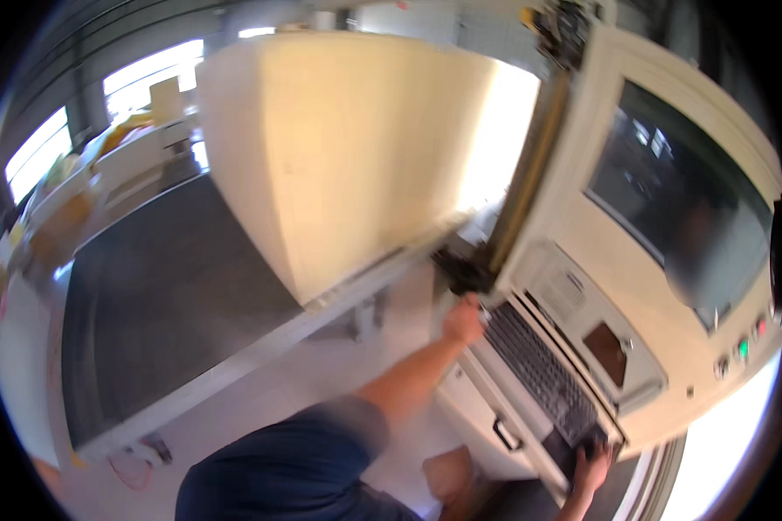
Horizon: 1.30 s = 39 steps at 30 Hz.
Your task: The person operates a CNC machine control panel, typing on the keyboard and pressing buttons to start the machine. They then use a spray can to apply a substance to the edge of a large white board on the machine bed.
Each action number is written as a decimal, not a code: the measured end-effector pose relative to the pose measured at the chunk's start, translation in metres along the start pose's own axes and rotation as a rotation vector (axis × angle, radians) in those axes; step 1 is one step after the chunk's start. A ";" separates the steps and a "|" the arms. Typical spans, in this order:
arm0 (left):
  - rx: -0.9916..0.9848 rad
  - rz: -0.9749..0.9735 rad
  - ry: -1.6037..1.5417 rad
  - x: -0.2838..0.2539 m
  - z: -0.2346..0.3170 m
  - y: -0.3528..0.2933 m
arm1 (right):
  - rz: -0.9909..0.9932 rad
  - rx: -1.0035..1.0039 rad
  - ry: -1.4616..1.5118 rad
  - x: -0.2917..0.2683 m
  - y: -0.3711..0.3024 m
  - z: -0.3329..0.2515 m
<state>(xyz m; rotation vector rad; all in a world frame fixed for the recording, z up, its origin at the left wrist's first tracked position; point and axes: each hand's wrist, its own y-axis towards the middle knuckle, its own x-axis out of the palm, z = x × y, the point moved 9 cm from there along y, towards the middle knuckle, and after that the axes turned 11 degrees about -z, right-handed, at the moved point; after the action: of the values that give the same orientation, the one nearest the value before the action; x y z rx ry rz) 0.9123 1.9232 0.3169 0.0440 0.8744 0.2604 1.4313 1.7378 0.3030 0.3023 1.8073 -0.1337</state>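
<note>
My left hand (465, 321) is at the left end of a pull-out tray (487, 347), by the corner of a tall cream machine cabinet. Its fingers look curled closed; motion blur hides what they hold, if anything. A black keyboard (539, 369) lies along the tray. At the tray's right end, my right hand (592, 466) rests with its fingers over what looks like a black computer mouse (594, 437). A dark mat (559, 451) lies beside it.
The cabinet (652, 356) has a dark screen (682, 182) and coloured buttons (744, 349). A drawer handle (506, 434) sits below the tray. To the left, a dark conveyor belt (174, 295) leads to a large cream housing (356, 156). Boxes (61, 226) stand behind.
</note>
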 end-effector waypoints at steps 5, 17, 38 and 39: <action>-0.021 0.013 0.192 -0.008 -0.048 0.003 | -0.120 -0.056 -0.013 0.015 0.004 -0.053; -0.028 0.007 0.391 -0.021 -0.027 0.011 | -0.010 0.035 -0.049 0.010 -0.002 -0.044; -0.004 0.039 0.393 -0.030 -0.023 0.005 | -0.023 0.036 -0.029 0.001 -0.005 -0.047; -0.013 0.043 0.392 -0.031 -0.024 0.004 | -0.025 0.029 -0.027 0.000 -0.005 -0.049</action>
<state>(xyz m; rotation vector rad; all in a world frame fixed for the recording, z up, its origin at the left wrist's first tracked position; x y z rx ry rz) 0.8736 1.9182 0.3256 -0.0011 1.2625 0.3214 1.3841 1.7452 0.3151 0.2971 1.7842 -0.1808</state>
